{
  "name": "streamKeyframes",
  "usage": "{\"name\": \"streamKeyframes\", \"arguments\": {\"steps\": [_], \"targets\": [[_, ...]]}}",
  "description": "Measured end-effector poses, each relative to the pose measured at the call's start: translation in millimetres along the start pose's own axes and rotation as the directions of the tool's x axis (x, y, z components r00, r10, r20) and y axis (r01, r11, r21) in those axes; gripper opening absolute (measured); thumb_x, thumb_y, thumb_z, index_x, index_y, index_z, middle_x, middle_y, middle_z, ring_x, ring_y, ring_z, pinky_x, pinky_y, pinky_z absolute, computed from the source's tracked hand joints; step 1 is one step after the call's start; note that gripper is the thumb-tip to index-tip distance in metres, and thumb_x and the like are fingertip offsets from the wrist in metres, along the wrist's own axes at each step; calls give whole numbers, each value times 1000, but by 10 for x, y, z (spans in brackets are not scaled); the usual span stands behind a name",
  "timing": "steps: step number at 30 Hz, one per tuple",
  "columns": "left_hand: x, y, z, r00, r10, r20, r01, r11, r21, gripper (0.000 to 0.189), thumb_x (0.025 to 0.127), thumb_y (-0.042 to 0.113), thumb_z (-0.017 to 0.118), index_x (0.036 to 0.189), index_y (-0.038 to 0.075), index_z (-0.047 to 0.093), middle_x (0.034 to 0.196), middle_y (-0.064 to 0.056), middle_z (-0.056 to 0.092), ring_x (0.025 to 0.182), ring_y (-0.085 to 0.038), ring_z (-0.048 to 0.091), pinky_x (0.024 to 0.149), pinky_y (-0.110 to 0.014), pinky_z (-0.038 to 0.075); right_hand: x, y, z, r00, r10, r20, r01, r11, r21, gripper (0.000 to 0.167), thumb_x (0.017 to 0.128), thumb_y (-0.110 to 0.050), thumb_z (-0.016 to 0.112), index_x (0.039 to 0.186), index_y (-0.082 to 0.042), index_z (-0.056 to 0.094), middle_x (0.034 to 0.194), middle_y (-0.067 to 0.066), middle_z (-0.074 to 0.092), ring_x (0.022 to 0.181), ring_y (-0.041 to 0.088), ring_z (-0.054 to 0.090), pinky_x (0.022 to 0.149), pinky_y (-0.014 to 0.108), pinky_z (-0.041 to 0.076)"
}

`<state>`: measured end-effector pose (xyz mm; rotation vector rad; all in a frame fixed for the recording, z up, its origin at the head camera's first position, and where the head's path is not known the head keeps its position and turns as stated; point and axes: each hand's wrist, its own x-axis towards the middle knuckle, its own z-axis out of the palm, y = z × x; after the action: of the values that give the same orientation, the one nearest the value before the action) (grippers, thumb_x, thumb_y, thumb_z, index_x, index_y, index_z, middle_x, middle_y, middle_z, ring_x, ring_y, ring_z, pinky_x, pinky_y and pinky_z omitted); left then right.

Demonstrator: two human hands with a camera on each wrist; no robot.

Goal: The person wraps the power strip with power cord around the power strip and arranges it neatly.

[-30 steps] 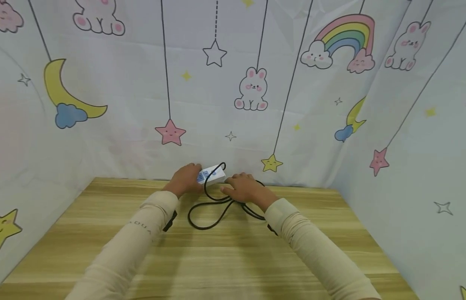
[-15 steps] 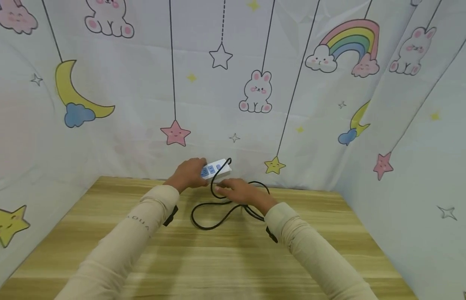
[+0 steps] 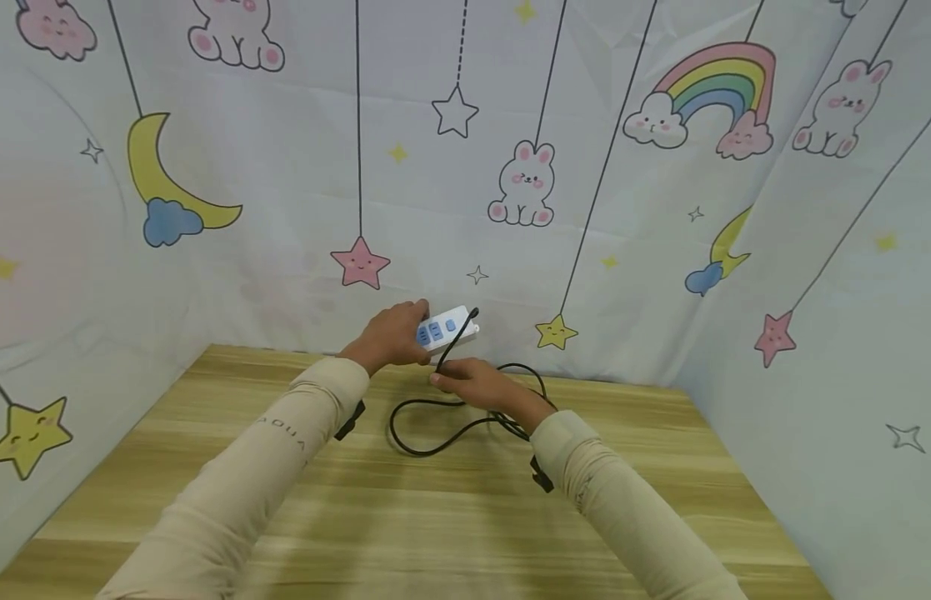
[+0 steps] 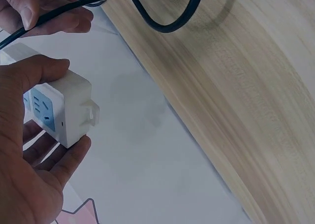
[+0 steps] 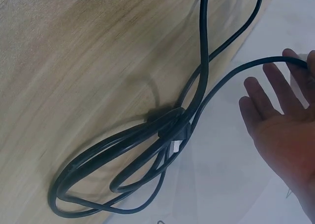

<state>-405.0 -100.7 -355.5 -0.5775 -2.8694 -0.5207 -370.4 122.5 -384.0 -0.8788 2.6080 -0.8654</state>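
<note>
My left hand grips one end of a white power strip with blue sockets, tilted up near the back wall. In the left wrist view the thumb lies over one side of the strip and the fingers reach under the other. A black power cord runs from the strip's far end. My right hand is just right of and below the strip. Its thumb pinches the cord against the fingers, as the left wrist view shows. The right wrist view shows the cord's bundled loops and a black plug among them.
The wooden table ends at a white fabric backdrop printed with stars, bunnies and clouds. More backdrop closes in the left and right sides. Cord loops spread over the table's back part.
My left hand has lifted the power strip higher and slightly right. My right hand has shifted left to the cord below the strip and pinches it. The head view has shifted slightly.
</note>
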Motion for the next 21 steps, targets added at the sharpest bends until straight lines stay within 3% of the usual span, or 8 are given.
{"name": "streamKeyframes", "arguments": {"steps": [4, 9, 17, 21], "targets": [[-2, 29, -13, 1000, 2, -8, -1, 1000, 25, 72, 83, 27, 88, 146, 9, 60, 129, -18, 70, 102, -30, 67, 89, -48, 60, 7, 11, -1, 1000, -28, -13, 28, 999, -32, 46, 121, -42, 47, 140, -8, 71, 134, 16, 77, 117, 26, 72, 103, 47, 59], [-11, 57, -38, 1000, -17, -18, 18, 999, 48, 73, 83, 26, 88, 149, 12, 60, 130, -19, 71, 103, -32, 68, 89, -48, 60, 0, 16, -1, 999, -35, 5, 36, 998, -47, 38, 122, -41, 45, 120, -12, 70, 109, 10, 70, 93, 17, 59, 85, 36, 49], [-43, 46, -92, 999, -9, -51, 9, 1000, 9, 71, 85, 16, 84, 151, 8, 60, 131, -20, 72, 105, -33, 67, 91, -48, 60, -10, 31, 52, 997, -70, 31, 71, 997, -28, 39, 123, -37, 43, 118, -4, 63, 95, 19, 63, 75, 15, 48, 79, 34, 44], [-59, -4, -123, 998, -1, -70, -1, 1000, -17, 74, 84, 16, 84, 154, 8, 59, 134, -22, 71, 106, -33, 68, 94, -50, 61, -22, 47, 68, 995, -97, 35, 99, 992, -73, 41, 124, -31, 42, 128, 0, 68, 112, 24, 74, 91, 24, 68, 88, 37, 55]]}}
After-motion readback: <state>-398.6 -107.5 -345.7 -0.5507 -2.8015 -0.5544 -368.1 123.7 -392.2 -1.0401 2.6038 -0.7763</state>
